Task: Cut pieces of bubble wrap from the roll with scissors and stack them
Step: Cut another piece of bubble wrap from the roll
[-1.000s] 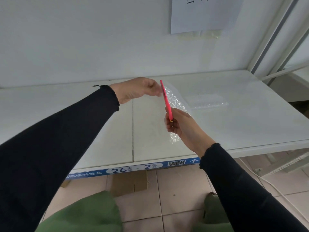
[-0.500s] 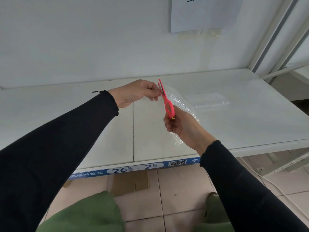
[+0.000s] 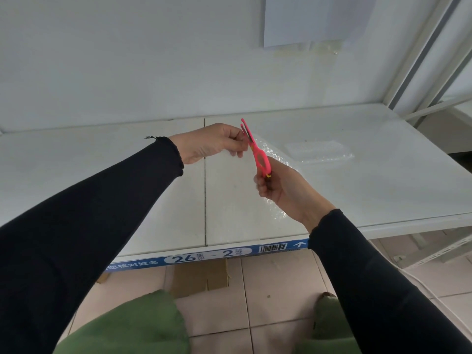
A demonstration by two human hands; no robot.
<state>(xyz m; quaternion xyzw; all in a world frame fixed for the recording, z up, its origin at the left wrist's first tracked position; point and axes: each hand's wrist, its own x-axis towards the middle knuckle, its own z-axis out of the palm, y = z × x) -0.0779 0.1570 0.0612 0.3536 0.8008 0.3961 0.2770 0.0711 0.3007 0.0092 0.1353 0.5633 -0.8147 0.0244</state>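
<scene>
Pink scissors [image 3: 252,142], blades parted, at pinched bubble wrap [image 3: 278,159].

Pink plastic scissors [image 3: 258,154] are glinting against clear, crinkly bubble wrap [image 3: 274,159]; the white shelf [image 3: 357,190] is looking smooth, faintly glossy.

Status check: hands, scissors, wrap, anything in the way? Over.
Left hand pinches the bubble wrap. Right hand grips pink scissors, blades slightly parted at the wrap. Cut pieces lie on the shelf beyond. Nothing blocking.
</scene>
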